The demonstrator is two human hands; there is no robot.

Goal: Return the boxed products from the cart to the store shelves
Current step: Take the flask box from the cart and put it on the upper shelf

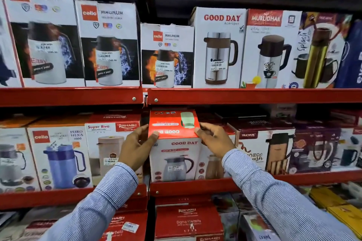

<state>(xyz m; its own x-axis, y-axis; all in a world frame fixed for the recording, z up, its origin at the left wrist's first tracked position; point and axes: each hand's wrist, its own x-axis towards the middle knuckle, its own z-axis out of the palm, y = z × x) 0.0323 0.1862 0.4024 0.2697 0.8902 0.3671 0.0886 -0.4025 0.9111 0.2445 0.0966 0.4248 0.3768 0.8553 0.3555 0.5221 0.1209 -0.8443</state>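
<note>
A red-and-white Good Day flask box [175, 154] stands upright on the middle shelf [195, 188], just right of the shelf divider. My left hand [137, 146] grips its upper left edge, thumb on the red top. On the upper right corner rests my right hand [213, 139], fingers curled over the side. The box sits between a Rishabh Super Riva box [109, 143] and a Trueware box [264, 150]. The cart is out of view.
The upper shelf [235, 96] holds Cello Magnum boxes [109, 43], a Good Day Acerogen box [218, 49] and a Murlidhar box [270, 49]. A Cello Puro Hexa box [58, 158] stands at the left. Red Rishabh boxes [188, 221] fill the bottom shelf.
</note>
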